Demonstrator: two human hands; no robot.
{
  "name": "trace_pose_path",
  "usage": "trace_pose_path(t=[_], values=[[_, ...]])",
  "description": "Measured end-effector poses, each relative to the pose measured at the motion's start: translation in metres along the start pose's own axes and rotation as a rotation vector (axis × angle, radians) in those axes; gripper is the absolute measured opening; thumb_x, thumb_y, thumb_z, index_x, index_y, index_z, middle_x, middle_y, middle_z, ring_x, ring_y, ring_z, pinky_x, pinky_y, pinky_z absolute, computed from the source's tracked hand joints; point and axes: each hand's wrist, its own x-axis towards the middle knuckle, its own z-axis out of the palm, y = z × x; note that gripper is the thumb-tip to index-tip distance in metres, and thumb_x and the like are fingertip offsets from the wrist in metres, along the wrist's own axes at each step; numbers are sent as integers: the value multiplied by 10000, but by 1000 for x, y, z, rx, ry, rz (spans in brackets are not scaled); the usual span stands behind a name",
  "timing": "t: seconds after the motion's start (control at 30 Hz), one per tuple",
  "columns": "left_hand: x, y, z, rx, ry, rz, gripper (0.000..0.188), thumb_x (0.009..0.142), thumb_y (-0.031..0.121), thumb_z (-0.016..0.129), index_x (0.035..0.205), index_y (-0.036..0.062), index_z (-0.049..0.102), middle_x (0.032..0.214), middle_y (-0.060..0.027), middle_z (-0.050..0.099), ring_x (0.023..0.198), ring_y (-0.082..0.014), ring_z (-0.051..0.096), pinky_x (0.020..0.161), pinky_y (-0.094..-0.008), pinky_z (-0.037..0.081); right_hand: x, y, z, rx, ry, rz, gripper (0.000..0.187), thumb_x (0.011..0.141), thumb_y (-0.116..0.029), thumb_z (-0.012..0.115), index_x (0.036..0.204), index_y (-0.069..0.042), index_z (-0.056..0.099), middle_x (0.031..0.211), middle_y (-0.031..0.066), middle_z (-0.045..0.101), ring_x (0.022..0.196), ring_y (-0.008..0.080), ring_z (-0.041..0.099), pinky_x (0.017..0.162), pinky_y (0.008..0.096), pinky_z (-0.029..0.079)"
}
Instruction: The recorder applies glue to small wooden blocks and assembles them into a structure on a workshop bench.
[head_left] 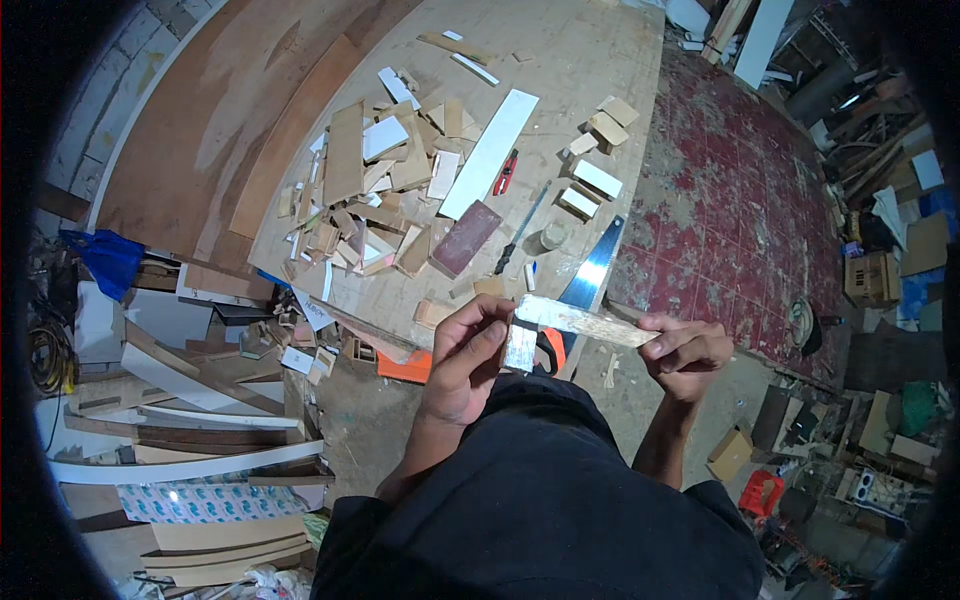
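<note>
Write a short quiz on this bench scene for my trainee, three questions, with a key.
1. True or false: Only the left hand touches the wooden piece.

2. Multiple choice: Which lies just right of the long white board?
A) blue bag
B) red tool
C) coiled cable

3. Fill in: The pile of offcuts lies to the ___ of the red tool.

Key:
1. False; the right hand grips its far end.
2. B
3. left
</note>
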Motion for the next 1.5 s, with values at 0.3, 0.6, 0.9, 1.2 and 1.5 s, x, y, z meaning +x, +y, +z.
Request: trace_pose_path(t=[0.3, 0.6, 0.9, 1.2, 1.5], values=[[-1, 2, 1, -164, 56, -49, 320, 917, 186, 504, 1145, -38, 488, 933, -177, 609, 814, -238, 637, 711, -332, 546, -4, 0, -8, -101, 32, -43, 156, 675, 87, 714, 618, 8, 592, 785, 148, 700, 882, 345, 681, 827, 468, 543], [0, 2, -6, -298, -26, -64, 277, 921, 128, 486, 1153, -24, 495, 995, -164, 613, 891, -248, 634, 757, -367, 548, 5, -7, -2, -134, -60, -37, 178, 646, 109, 695, 585, -14, 583, 720, 122, 694, 846, 336, 690, 780, 427, 563], [-4, 1, -2, -220, 10, 3, 336, 890, 120, 523, 1186, -32, 475, 1033, -165, 606, 952, -270, 621, 767, -411, 548, 7, -1, 13, -15, -68, 17, 166, 657, 94, 706, 609, -11, 587, 784, 145, 702, 907, 342, 677, 820, 429, 549], [-8, 1, 2, -189, 62, 14, 188, 932, 120, 527, 1083, 8, 526, 991, -75, 608, 900, -154, 614, 774, -313, 533, 1, -2, 8, 111, -72, -9, 214, 687, 95, 718, 583, -11, 563, 771, 156, 698, 898, 339, 678, 842, 455, 540], [-9, -8, -7, -195, 81, 50, 285, 908, 127, 501, 1150, -23, 488, 1001, -129, 609, 931, -223, 616, 811, -385, 514, 4, -2, 17, 144, -139, 68, 223, 669, 105, 719, 563, -3, 555, 754, 172, 692, 869, 335, 684, 829, 457, 545]])
